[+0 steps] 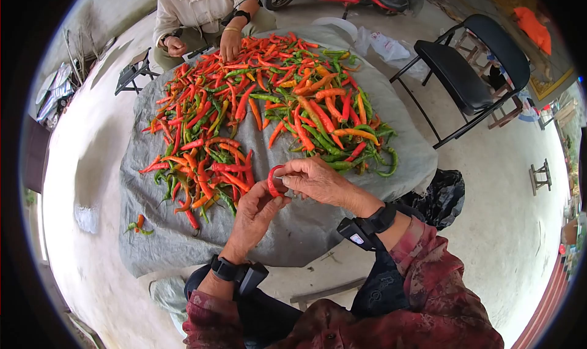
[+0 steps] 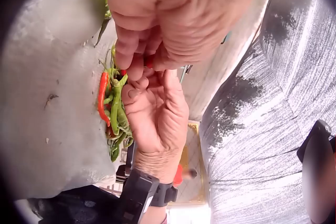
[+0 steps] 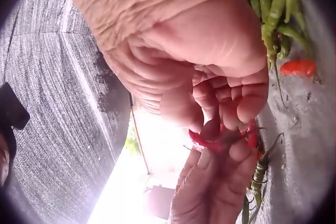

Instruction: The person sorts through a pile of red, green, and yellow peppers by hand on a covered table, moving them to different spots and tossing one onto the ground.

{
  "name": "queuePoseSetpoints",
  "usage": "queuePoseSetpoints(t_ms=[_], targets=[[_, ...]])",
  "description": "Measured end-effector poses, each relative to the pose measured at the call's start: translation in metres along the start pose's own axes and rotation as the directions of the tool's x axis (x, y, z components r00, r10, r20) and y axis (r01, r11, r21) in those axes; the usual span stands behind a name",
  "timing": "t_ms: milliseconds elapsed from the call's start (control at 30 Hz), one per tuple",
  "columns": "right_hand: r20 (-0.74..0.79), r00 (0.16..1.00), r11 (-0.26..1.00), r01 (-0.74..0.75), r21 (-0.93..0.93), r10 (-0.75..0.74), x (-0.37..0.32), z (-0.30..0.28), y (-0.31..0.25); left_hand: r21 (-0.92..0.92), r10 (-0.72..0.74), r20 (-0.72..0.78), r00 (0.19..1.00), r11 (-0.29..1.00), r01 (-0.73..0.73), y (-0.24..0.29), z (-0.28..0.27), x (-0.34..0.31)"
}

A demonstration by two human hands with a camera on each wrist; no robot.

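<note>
A curved red pepper [image 1: 272, 182] is pinched between both hands above the grey sheet's near part. The left hand [image 1: 253, 216] holds its lower end with thumb and fingers. At its upper end, the right hand [image 1: 321, 181] grips with thumb and fingertips. In the right wrist view, part of the red pepper [image 3: 203, 142] shows between the two hands' fingertips; in the left wrist view the fingers mostly hide it. Heaps of red, orange and green peppers [image 1: 205, 168] lie just beyond the hands.
The grey sheet [image 1: 177, 242] covers the surface. Across it, another person's hand [image 1: 230, 42] reaches into the peppers. A black chair [image 1: 455, 74] stands at the right, a black plastic bag [image 1: 443, 196] by the sheet's right edge, and a small stool [image 1: 540, 176] farther right.
</note>
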State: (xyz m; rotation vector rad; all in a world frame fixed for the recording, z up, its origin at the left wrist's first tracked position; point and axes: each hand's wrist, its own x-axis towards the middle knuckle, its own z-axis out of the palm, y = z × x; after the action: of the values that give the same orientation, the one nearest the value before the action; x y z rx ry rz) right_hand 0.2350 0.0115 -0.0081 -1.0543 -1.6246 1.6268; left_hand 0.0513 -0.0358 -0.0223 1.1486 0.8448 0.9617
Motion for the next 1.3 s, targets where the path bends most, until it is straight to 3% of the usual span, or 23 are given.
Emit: queuePoseSetpoints(t_ms=[133, 200, 333, 400, 433, 500, 567, 633, 667, 700, 733, 767, 833, 867, 900, 967, 1000, 1033, 1100, 1133, 1167, 1233, 1300], targets=[[0.014, 1.000, 0.997, 0.028, -0.068, -0.028, -0.002, 0.005, -0.002, 0.117, -0.009, -0.018, 1.000, 0.993, 0.011, -0.007, -0.004, 0.000], [0.055, 0.997, 0.996, 0.065, -0.068, -0.061, 0.001, 0.009, 0.006, 0.468, -0.017, -0.002, 1.000, 0.884, 0.017, -0.004, -0.007, 0.000], [0.036, 0.997, 0.995, 0.075, -0.060, -0.073, 0.000, 0.015, 0.002, 0.554, 0.070, -0.050, 0.996, 0.832, -0.031, -0.002, -0.006, -0.001], [-0.035, 0.999, 0.998, -0.039, -0.040, 0.037, -0.002, 0.011, -0.002, 0.617, 0.222, -0.034, 0.975, 0.772, -0.154, 0.003, -0.006, 0.000], [-0.031, 0.999, 0.999, -0.041, -0.032, 0.040, -0.002, 0.008, -0.002, 0.620, 0.215, -0.038, 0.976, 0.771, -0.146, 0.008, -0.009, -0.001], [-0.080, 0.997, 1.000, -0.011, 0.015, 0.013, 0.000, -0.001, -0.003, 0.734, 0.367, -0.091, 0.926, 0.653, -0.186, 0.018, -0.016, 0.002], [-0.151, 0.989, 1.000, -0.001, 0.023, 0.004, 0.002, -0.012, -0.003, 0.753, 0.406, -0.119, 0.906, 0.631, -0.184, 0.020, -0.036, 0.006], [-0.262, 0.964, 0.969, 0.107, 0.221, -0.047, 0.006, -0.030, 0.002, 0.714, 0.404, -0.331, 0.853, 0.698, -0.054, 0.021, -0.054, 0.010], [-0.264, 0.963, 0.969, 0.108, 0.221, -0.047, 0.007, -0.036, 0.002, 0.714, 0.404, -0.329, 0.854, 0.698, -0.055, 0.021, -0.063, 0.013], [-0.345, 0.939, 0.836, 0.202, 0.511, -0.016, 0.008, -0.041, -0.001, 0.849, 0.512, -0.259, 0.819, 0.524, -0.059, 0.020, -0.071, 0.017], [-0.409, 0.912, 0.610, 0.303, 0.733, 0.039, 0.008, -0.043, -0.002, 0.944, 0.600, -0.166, 0.782, 0.326, -0.050, 0.017, -0.076, 0.020], [-0.411, 0.911, 0.610, 0.304, 0.732, 0.038, 0.008, -0.044, 0.000, 0.944, 0.601, -0.165, 0.782, 0.326, -0.052, 0.013, -0.080, 0.022], [-0.203, 0.973, 0.523, 0.117, 0.845, 0.111, 0.005, -0.041, 0.004, 0.995, 0.571, 0.029, 0.821, -0.095, 0.031, 0.004, -0.084, 0.026], [-0.168, 0.978, 0.600, 0.060, 0.798, 0.125, 0.006, -0.036, 0.006, 0.989, 0.464, 0.003, 0.886, -0.131, 0.065, -0.001, -0.085, 0.027], [-0.173, 0.977, 0.600, 0.064, 0.798, 0.126, 0.004, -0.032, 0.005, 0.990, 0.462, 0.008, 0.887, -0.131, 0.059, 0.004, -0.080, 0.026], [-0.052, 0.998, 0.799, -0.006, 0.602, 0.047, 0.001, -0.027, 0.003, 0.981, 0.334, -0.085, 0.939, -0.136, 0.138, 0.014, -0.071, 0.025], [-0.039, 0.997, 0.867, -0.039, 0.496, 0.067, 0.001, -0.026, 0.003, 0.995, 0.433, -0.015, 0.901, -0.085, 0.058, 0.015, -0.069, 0.022], [-0.044, 0.997, 0.866, -0.039, 0.499, 0.070, 0.000, -0.022, 0.002, 0.995, 0.429, -0.011, 0.903, -0.085, 0.052, 0.016, -0.065, 0.020], [-0.014, 0.996, 0.995, -0.086, 0.043, 0.087, -0.002, -0.015, -0.002, 0.992, 0.538, -0.048, 0.841, 0.123, -0.023, 0.020, -0.056, 0.018], [0.028, 0.995, 0.996, -0.093, -0.002, 0.093, -0.002, -0.012, 0.002, 0.976, 0.558, -0.063, 0.827, 0.206, -0.065, 0.019, -0.054, 0.018], [0.017, 0.995, 0.995, -0.096, -0.001, 0.096, -0.002, -0.007, 0.004, 0.975, 0.556, -0.054, 0.830, 0.208, -0.075, 0.018, -0.048, 0.017], [0.087, 0.996, 0.998, -0.031, -0.058, 0.036, -0.002, 0.007, 0.007, 0.912, 0.551, -0.067, 0.832, 0.372, -0.172, 0.016, -0.033, 0.015], [0.068, 0.997, 0.998, -0.044, -0.037, 0.046, 0.002, 0.019, 0.016, 0.879, 0.553, -0.059, 0.831, 0.422, -0.219, 0.007, -0.021, 0.014]])
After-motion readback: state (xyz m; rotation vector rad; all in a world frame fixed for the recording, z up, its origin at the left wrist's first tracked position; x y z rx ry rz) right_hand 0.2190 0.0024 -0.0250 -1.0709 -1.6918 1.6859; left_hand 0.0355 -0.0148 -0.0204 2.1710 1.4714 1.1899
